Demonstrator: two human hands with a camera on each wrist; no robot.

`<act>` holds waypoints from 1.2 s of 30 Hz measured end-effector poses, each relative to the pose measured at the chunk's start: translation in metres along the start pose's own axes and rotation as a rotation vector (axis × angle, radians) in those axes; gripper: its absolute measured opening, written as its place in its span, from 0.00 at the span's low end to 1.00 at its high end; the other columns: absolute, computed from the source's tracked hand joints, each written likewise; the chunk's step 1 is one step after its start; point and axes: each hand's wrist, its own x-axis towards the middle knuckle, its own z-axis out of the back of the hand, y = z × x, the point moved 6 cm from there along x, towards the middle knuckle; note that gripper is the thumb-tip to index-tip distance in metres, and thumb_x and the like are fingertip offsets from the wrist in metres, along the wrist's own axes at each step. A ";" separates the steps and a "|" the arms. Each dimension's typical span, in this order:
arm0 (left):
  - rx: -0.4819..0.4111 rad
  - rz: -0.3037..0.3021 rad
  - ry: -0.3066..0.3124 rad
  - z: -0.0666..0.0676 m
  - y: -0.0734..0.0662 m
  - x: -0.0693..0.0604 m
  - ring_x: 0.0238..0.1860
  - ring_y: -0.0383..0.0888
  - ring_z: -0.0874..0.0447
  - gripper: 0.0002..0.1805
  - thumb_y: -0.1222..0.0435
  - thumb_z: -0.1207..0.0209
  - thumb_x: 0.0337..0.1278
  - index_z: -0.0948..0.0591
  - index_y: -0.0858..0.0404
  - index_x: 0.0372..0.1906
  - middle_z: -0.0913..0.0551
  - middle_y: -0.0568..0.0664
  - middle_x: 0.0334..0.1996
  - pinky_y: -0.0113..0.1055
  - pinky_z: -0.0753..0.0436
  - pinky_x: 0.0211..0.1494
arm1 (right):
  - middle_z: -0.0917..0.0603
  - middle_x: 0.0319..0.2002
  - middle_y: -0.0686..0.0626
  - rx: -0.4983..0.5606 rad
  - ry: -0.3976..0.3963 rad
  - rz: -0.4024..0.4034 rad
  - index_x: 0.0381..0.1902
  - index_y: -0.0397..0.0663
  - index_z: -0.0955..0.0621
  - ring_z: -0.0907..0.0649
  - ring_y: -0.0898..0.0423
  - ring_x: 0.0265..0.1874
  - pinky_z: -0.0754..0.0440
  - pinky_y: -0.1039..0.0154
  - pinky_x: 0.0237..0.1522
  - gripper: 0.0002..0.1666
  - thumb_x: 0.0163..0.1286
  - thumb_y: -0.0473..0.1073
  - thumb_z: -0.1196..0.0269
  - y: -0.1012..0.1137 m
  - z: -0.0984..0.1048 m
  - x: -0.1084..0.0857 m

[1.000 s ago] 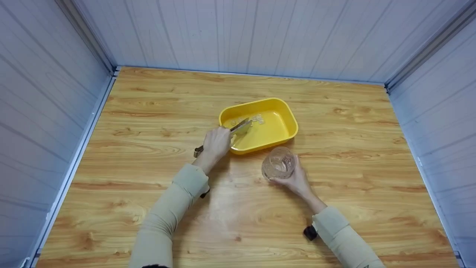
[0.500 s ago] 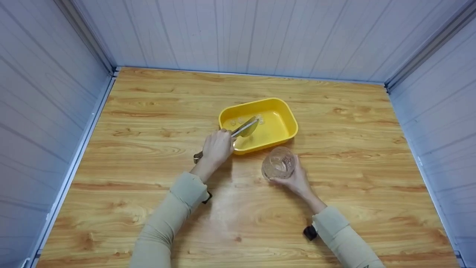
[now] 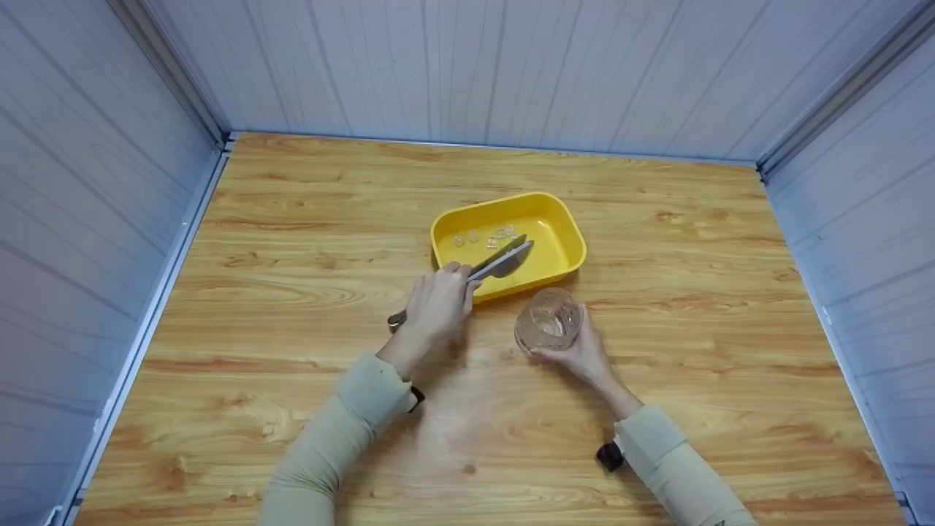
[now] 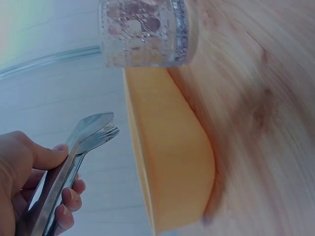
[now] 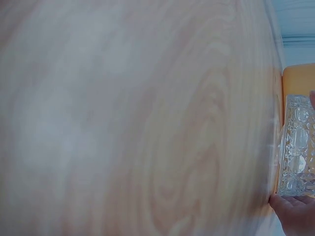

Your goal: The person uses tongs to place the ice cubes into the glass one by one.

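Metal tongs [image 3: 504, 259] slant over the yellow tray [image 3: 559, 277], their handle gripped by my left hand [image 3: 438, 303]. In the left wrist view the tongs [image 4: 59, 177] have one spoon-like and one fork-like end, close together above the rim. Something clear may sit between the tips; I cannot tell for sure. Several small clear cubes [image 3: 493, 242] lie on the tray's floor, toward its far left. Nearer me, a patterned clear glass [image 3: 548, 321] stands on the table, held round its side by my right hand [image 3: 584, 358]. The right wrist view shows the glass [image 5: 297, 147] only in part.
The wood-grain table [image 3: 307, 219] is bordered by pale panel walls [image 3: 467, 73] at the back and both sides. The glass stands close to the tray's near edge.
My left hand has shifted right and slightly toward me, and the tong tips have moved rightward from the cubes, toward the glass's side. The right hand and the glass have stayed still.
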 end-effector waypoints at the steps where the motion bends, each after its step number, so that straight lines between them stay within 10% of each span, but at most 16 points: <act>1: -0.002 -0.013 -0.009 0.001 -0.003 -0.001 0.21 0.48 0.24 0.12 0.60 0.48 0.58 0.21 0.65 0.33 0.22 0.52 0.26 0.40 0.27 0.20 | 0.29 0.54 0.39 -0.003 0.000 -0.002 0.60 0.43 0.42 0.31 0.49 0.55 0.37 0.57 0.56 0.60 0.30 0.49 0.23 0.000 0.000 0.000; 36: 0.018 -0.204 -0.065 0.003 -0.051 -0.023 0.20 0.46 0.23 0.07 0.62 0.44 0.52 0.23 0.62 0.27 0.23 0.48 0.23 0.38 0.27 0.19 | 0.32 0.56 0.36 0.067 0.027 0.032 0.61 0.38 0.42 0.33 0.44 0.56 0.40 0.54 0.58 0.58 0.33 0.40 0.24 0.012 0.002 -0.001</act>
